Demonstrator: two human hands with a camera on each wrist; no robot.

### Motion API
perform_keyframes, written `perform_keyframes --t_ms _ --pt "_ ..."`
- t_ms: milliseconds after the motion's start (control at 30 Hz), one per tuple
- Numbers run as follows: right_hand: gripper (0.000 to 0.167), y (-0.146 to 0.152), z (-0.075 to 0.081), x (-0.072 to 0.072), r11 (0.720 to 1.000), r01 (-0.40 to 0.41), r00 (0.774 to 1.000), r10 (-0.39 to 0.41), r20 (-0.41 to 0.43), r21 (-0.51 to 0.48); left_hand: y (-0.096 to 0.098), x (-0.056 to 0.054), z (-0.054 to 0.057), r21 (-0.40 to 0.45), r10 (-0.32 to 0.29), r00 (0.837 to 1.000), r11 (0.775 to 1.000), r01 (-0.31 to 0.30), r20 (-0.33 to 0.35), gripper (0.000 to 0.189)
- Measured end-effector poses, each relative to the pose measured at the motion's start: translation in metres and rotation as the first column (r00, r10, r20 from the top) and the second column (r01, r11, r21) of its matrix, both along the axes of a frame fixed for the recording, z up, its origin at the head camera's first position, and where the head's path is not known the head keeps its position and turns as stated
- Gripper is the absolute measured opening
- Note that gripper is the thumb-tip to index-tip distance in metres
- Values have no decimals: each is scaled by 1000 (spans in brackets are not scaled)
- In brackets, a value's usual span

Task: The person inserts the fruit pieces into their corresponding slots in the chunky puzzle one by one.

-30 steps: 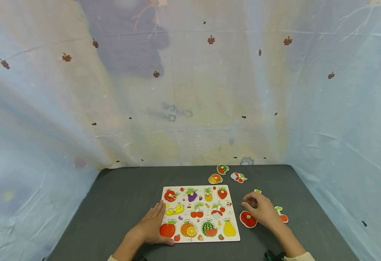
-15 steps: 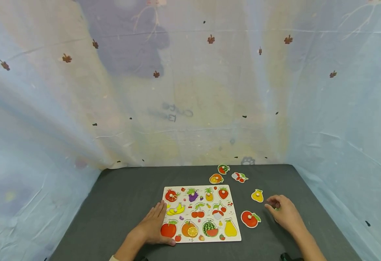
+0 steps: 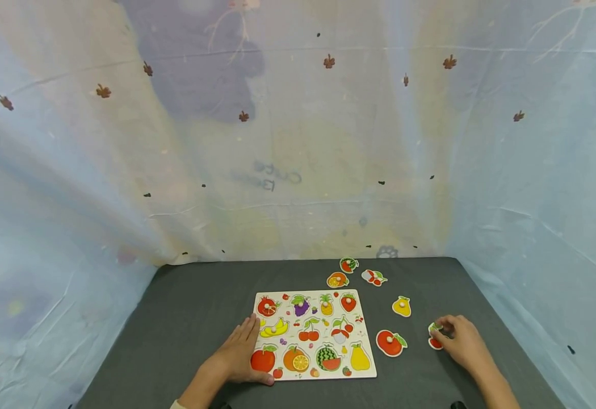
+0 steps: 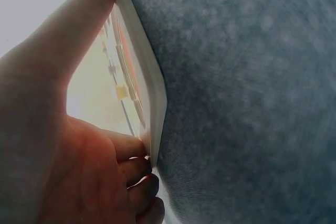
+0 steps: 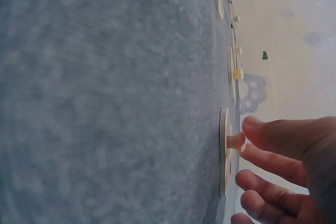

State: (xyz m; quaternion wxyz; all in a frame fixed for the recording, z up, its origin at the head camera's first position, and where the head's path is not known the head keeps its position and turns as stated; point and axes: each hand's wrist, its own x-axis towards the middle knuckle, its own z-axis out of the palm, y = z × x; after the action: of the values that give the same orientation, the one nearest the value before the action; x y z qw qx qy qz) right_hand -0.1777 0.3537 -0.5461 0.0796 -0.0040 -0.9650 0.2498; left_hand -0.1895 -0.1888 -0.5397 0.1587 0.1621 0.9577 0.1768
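Note:
In the head view, a white fruit puzzle board (image 3: 282, 313) lies flat on the table. My left hand (image 3: 238, 351) rests along its left edge, fingers extended forward and thumb at the near corner; the left wrist view shows the board's edge (image 4: 152, 85) against that hand (image 4: 89, 166). To the right, my right hand (image 3: 464, 342) is at a cherry puzzle piece (image 3: 435, 344), partly covering it. In the right wrist view, the thumb and forefinger of this hand (image 5: 283, 166) pinch the knob of the piece (image 5: 224, 156), which stays flat on the cloth.
Between board and right hand lie a red apple piece (image 3: 390, 344) and a yellow pear piece (image 3: 402, 307). Behind the board are an orange piece (image 3: 337, 280), a watermelon piece (image 3: 349, 265) and a red-and-white piece with green leaves (image 3: 374, 278). A patterned curtain (image 3: 298, 147) surrounds the grey table (image 3: 201, 307).
My right hand has moved right, from beside the apple and pear pieces to the cherry piece, and its fingers have come to the knob. The left hand has stayed on the board.

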Motion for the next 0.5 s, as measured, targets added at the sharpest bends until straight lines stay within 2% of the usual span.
perform_keyframes --t_ms 300,500 --pt "19 1 -1 3 1000 5 1000 -4 28 -24 0 0 0 -2 0 1000 1000 0 -5 143" --pt "19 1 4 6 996 25 995 -17 97 -86 1 0 0 -7 3 1000 1000 -3 -7 143"
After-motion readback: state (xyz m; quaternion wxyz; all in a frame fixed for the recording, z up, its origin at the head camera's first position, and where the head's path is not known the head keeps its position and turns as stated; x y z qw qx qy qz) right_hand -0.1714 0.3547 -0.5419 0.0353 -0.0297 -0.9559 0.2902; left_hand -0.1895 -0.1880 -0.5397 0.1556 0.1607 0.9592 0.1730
